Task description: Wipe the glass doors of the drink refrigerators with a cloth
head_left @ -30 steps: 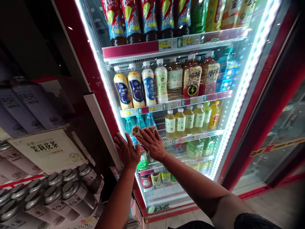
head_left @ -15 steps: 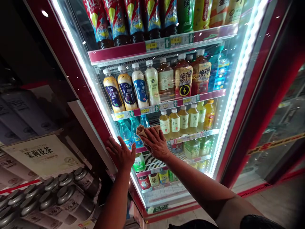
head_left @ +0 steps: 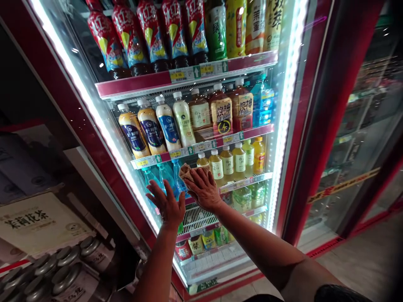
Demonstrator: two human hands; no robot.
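My right hand lies over a brown cloth, holding it against the glass door of a lit drinks cooler. The cloth's edge sticks out to the left of the fingers. My left hand is raised near the door's lower left part, fingers spread, with nothing in it. Behind the glass near the hands are blue bottles and a row of small yellow drink bottles.
Grey-lidded canisters and a pale box stand at the lower left. A second glass door with a yellow strip is on the right. Tiled floor shows at the lower right.
The view has shifted, so the cooler appears further left. Against the shelves, both hands are further right, the cloth now in front of the leftmost small yellow bottle. The left fingers look more spread.
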